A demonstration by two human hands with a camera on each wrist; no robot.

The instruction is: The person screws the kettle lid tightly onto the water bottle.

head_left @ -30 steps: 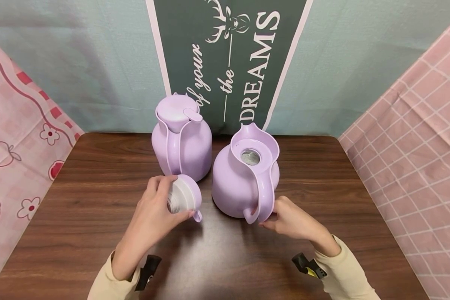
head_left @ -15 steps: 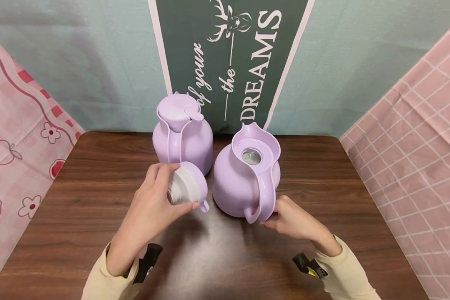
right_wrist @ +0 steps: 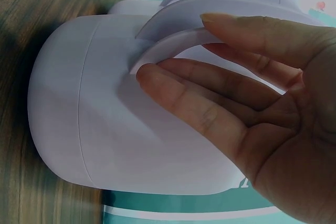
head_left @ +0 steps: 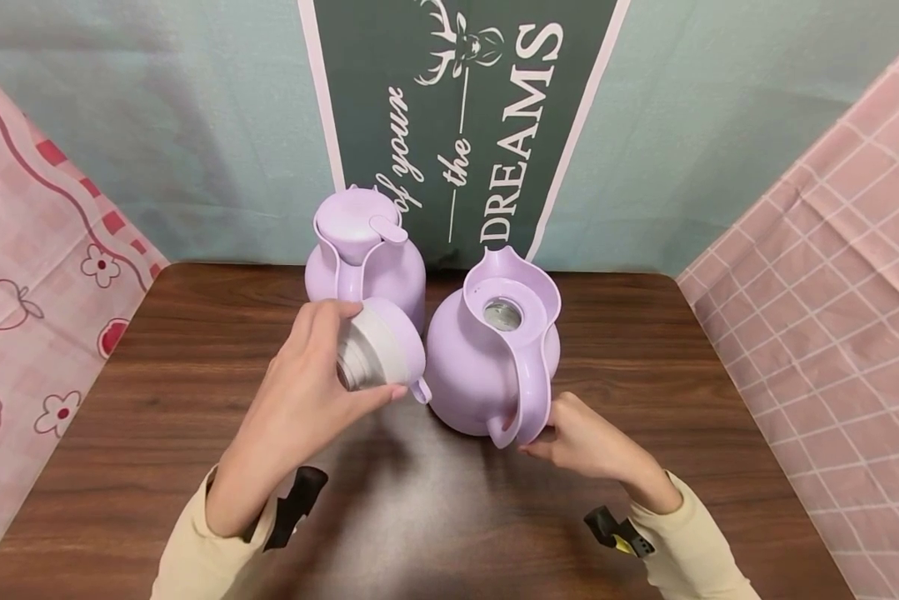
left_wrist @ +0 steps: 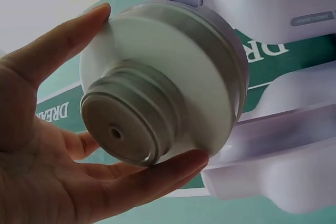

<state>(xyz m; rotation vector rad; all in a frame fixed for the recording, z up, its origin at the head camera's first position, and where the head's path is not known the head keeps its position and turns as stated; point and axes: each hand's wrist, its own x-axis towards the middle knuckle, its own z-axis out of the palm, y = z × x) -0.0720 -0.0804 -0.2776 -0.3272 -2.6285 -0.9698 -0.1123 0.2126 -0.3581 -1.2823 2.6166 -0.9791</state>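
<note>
My left hand grips a lilac-and-white screw lid by its sides, tilted, above the table. In the left wrist view the lid's threaded white plug faces the camera, with a small hole in its end. To the right stands an uncapped lilac thermos jug, its round silvery mouth showing. My right hand holds the lower part of that jug's handle; the right wrist view shows thumb and fingers around the handle. The lid is apart from the jug's mouth.
A second lilac thermos jug with its lid on stands behind my left hand, partly hidden. Both jugs are on a dark wooden table. A fabric backdrop with a dark green printed panel hangs along the back edge.
My left hand has lifted the lid from low over the table, carrying it up and slightly right, so it now overlaps the capped jug's front. The right hand and its jug stay put.
</note>
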